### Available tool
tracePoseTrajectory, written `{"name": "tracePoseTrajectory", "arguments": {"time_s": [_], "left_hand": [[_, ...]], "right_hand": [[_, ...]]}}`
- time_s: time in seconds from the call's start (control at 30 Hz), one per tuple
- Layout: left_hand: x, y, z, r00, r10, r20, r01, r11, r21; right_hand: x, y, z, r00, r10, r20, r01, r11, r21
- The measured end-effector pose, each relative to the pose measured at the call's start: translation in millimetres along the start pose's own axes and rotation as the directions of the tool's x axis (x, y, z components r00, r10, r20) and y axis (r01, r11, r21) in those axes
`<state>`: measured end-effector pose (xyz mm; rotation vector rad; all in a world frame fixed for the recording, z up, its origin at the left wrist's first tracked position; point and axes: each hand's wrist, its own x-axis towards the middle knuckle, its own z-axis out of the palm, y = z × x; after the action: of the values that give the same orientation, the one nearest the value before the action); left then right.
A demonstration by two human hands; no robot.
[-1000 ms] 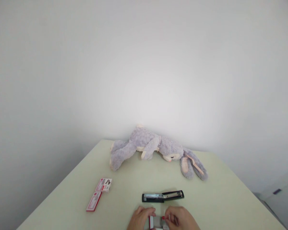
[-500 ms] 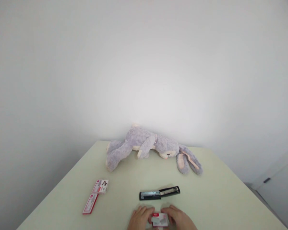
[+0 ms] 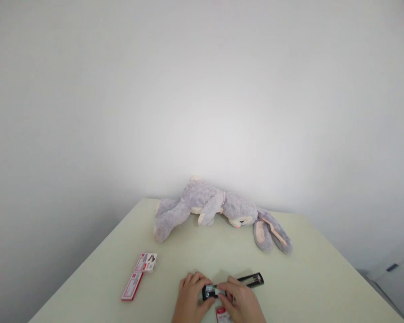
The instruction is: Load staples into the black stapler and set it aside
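A black stapler (image 3: pixel 252 280) lies folded open on the table, its two halves spread end to end. My left hand (image 3: pixel 191 296) is closed around its left end, thumb on the near side and fingers on the far side. My right hand (image 3: pixel 240 298) is over the middle of the stapler, fingertips pinched at its channel; whatever is between them is too small to make out. Just below the stapler lies a small red and white box (image 3: pixel 223 316), partly hidden by my right hand.
Two more red and white boxes lie at the left, one (image 3: pixel 146 262) touching the other (image 3: pixel 132 286). A grey plush rabbit (image 3: pixel 202 197) lies on its side along the back of the pale table (image 3: pixel 97 287), against the wall.
Both hands have left the small box and moved up to the stapler. The box now lies on the table below it. The view has shifted slightly.
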<state>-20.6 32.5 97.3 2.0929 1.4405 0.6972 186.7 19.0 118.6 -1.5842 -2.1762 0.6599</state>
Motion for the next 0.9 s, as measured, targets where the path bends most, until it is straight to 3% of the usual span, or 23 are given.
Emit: {"name": "tracePoseTrajectory", "arguments": {"time_s": [0.37,0.63,0.73,0.8,0.9], "left_hand": [[-7,4,0.0,0.999,-0.048,0.024,0.049,0.999,-0.017],[-8,2,1.2,0.998,-0.053,0.019,0.054,0.998,-0.029],[-8,1,1.1,0.998,-0.05,0.023,0.051,0.998,-0.028],[-7,-1,0.9,0.999,-0.045,0.029,0.046,0.998,-0.03],[-7,-2,0.6,0.999,-0.041,0.033,0.042,0.999,-0.027]], "right_hand": [[11,-4,-5,0.996,-0.086,0.039,0.086,0.996,0.002],[7,1,-2,1.0,-0.003,0.008,0.003,1.0,0.013],[5,10,6,0.993,0.108,-0.057,-0.104,0.992,0.065],[2,16,17,0.991,0.13,-0.028,-0.127,0.987,0.099],[-9,26,40,0.988,0.151,0.033,-0.153,0.929,0.337]]}}
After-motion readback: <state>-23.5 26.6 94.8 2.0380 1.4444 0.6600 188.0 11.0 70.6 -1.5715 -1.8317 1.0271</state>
